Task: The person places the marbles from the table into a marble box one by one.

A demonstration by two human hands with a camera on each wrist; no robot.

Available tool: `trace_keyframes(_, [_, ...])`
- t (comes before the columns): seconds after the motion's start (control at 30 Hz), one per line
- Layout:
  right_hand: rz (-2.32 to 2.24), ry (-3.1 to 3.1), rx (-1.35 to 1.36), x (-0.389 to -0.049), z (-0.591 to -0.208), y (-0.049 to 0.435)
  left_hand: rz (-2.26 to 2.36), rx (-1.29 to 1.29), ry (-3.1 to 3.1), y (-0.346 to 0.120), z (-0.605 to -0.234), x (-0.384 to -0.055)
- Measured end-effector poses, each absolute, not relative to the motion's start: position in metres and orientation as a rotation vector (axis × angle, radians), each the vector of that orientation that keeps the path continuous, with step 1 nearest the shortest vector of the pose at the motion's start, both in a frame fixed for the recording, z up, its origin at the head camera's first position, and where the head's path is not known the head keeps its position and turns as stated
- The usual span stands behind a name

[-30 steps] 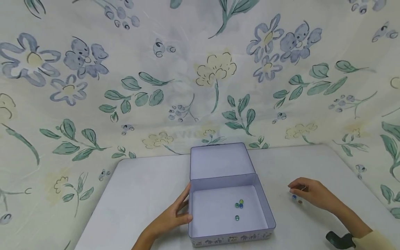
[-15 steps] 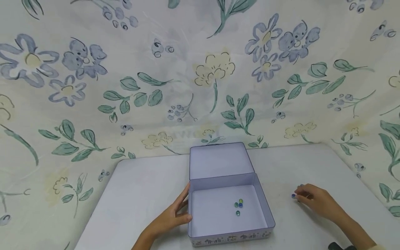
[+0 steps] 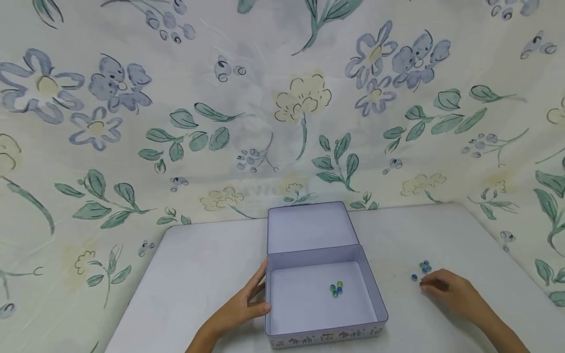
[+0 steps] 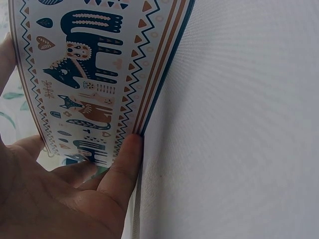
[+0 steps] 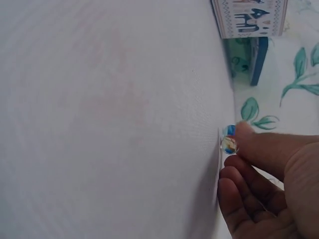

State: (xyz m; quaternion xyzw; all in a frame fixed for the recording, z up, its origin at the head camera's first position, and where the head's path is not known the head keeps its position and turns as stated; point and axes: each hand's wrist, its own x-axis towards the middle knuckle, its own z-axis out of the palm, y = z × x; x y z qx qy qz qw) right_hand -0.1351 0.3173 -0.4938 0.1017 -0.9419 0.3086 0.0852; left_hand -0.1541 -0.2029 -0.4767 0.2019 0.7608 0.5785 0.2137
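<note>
A pale lilac hinged tin box (image 3: 326, 314) stands with its lid (image 3: 311, 228) raised; animal patterns decorate its outer sides. Several glass marbles (image 3: 339, 290) lie clustered on its floor. My left hand (image 3: 240, 305) rests against the box's left side, fingers extended and thumb near the lower edge in the left wrist view. Right of the box, my right hand (image 3: 454, 293) has thumb and index finger at a clear marble with orange and blue inside (image 5: 229, 145), pinching it at the tabletop. A blue marble (image 3: 414, 277) lies just beside those fingertips.
Several more blue and green marbles (image 3: 425, 268) sit together on the white table (image 3: 207, 264), just beyond the right hand. Flower-printed cloth (image 3: 247, 122) hangs behind the table.
My right hand has drawn back towards the table's near right, uncovering the blue-green marbles. The lone marble in the box has rolled up to the other marbles. My left hand stays put.
</note>
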Motion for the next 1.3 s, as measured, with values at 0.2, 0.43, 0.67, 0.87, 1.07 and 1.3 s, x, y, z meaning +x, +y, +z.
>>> trace_keyframes(0.2, [0.923, -2.865, 0.272, -0.136, -0.4936, 0.316, 1.596, 0.569, 2.112, -0.2035, -0.4785, -0.1537])
trace_keyframes(0.43, [0.882, -2.89, 0.193, -0.1379, -0.4946, 0.3137, 1.591, 0.567, 2.113, -0.203, -0.4781, -0.154])
trace_keyframes(0.67, [0.879, -2.83, 0.245, -0.1378, -0.4987, 0.3139, 1.605, 0.566, 2.108, -0.2033, -0.4772, -0.1533])
trace_keyframes(0.87, [0.905, -2.853, 0.221, -0.137, -0.4982, 0.3143, 1.6, 0.568, 2.11, -0.2034, -0.4768, -0.1534])
trace_keyframes(1.07, [0.923, -2.89, 0.14, -0.1368, -0.4962, 0.3145, 1.595, 0.561, 2.123, -0.2035, -0.4769, -0.1539])
trace_keyframes(1.3, [0.926, -2.96, 0.055, -0.1387, -0.4903, 0.3184, 1.593, 0.552, 2.119, -0.2041, -0.4783, -0.1536])
